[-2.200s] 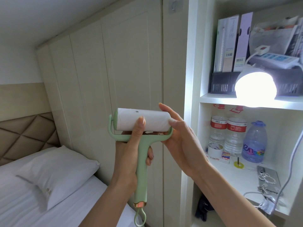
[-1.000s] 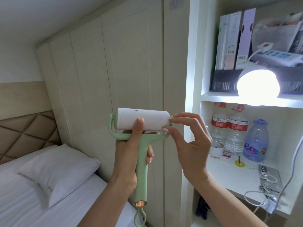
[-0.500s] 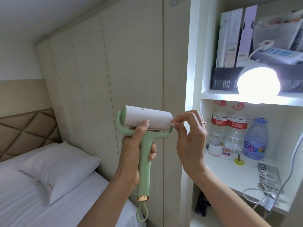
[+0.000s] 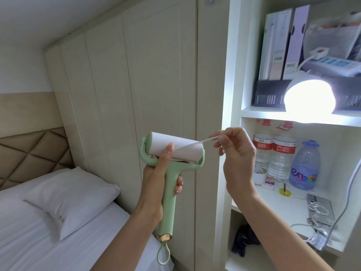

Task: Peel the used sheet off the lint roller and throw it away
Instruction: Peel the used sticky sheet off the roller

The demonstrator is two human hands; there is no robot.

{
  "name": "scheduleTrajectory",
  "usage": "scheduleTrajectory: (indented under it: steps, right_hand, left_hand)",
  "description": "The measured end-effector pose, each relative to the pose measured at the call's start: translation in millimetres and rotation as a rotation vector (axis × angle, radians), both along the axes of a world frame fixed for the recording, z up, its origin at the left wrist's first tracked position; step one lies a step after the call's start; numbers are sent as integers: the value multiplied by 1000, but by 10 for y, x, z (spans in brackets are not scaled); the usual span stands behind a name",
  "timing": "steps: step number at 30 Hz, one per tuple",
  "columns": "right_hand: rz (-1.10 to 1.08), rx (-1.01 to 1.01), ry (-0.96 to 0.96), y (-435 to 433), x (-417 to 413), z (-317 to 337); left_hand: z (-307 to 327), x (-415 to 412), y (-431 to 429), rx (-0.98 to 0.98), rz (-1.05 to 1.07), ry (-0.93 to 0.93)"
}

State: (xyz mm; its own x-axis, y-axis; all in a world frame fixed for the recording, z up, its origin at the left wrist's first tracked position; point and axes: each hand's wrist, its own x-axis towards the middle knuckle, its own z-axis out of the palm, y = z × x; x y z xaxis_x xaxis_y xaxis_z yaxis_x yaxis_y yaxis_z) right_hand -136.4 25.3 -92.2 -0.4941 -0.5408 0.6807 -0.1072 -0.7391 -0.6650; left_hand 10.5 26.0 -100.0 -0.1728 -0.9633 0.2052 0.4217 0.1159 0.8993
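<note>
Head view. The left hand (image 4: 156, 184) is clenched around the green handle of the roller (image 4: 173, 151), thumb pressed on the paper roll to stop it turning. The right hand (image 4: 234, 153) pinches the lifted corner of the sheet (image 4: 205, 141) between thumb and forefinger, just right of the roller; the corner is drawn out as a thin strip while the rest stays stuck on the roll.

Likely faults: the narrow strip may tear along a slant if pulled sideways rather than around the roll; the sticky face may cling to the fingers; if the thumb slackens, the roll may spin and release more than one sheet.

Clearance: a wardrobe (image 4: 136, 85) stands close behind the roller, a shelf (image 4: 293, 119) and lamp (image 4: 309, 98) lie to its right, a bed (image 4: 39, 241) below left. Room opens toward the person. No bin is in view.
</note>
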Motion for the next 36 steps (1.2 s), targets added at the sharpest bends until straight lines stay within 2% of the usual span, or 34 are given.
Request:
scheduleTrajectory:
  steps: [7, 9, 12, 16, 18, 21, 26, 33, 36]
  right_hand:
    - [222, -45, -56, 67, -4, 46]
    - [220, -56, -2, 74, -12, 50]
    - [167, -49, 216, 76, -33, 27]
    - [-169, -19, 656, 60, -62, 13]
    - [-252, -31, 724, 62, -70, 21]
    - [-325, -46, 669, 44, -74, 35]
    - [-328, 19, 559, 3, -132, 55]
    - [-81, 180, 323, -65, -229, 79]
    - [-45, 213, 276, -101, -274, 89]
  left_hand:
    - [-29, 19, 0, 27, -62, 39]
    - [-31, 35, 2, 37, -87, 60]
    - [-26, 57, -8, 47, -123, 78]
    - [-63, 79, -56, 23, -197, 80]
    - [-89, 85, -73, 17, -235, 86]
    - [-112, 80, -71, 17, -260, 91]
    - [-133, 59, -71, 28, -242, 87]
    - [-138, 71, -83, 10, -220, 60]
    - [-161, 82, -114, -10, -192, -14]
